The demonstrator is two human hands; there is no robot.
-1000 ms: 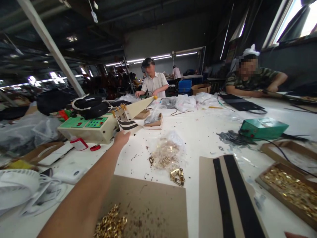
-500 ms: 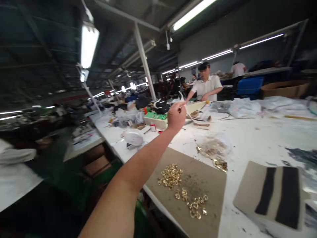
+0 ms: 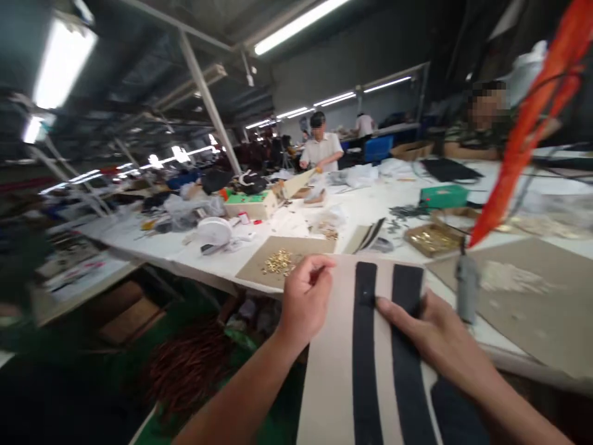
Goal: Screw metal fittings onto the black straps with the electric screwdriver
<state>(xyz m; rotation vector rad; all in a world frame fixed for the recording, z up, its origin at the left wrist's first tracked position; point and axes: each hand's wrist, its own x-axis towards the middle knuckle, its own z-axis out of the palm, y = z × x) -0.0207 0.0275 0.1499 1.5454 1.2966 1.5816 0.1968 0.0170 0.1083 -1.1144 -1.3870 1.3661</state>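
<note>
Cut off below, the striped panel [image 3: 364, 364] partly hides the right hand [image 3: 442, 340].

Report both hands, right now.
Left hand: curled at the upper left edge of the black-striped beige panel; grip can't be told.
Right hand: holding the panel's right edge.

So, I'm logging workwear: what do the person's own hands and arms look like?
The left hand and right hand are ungloved. The left forearm and right forearm show no sleeve, watch or bracelet.
</note>
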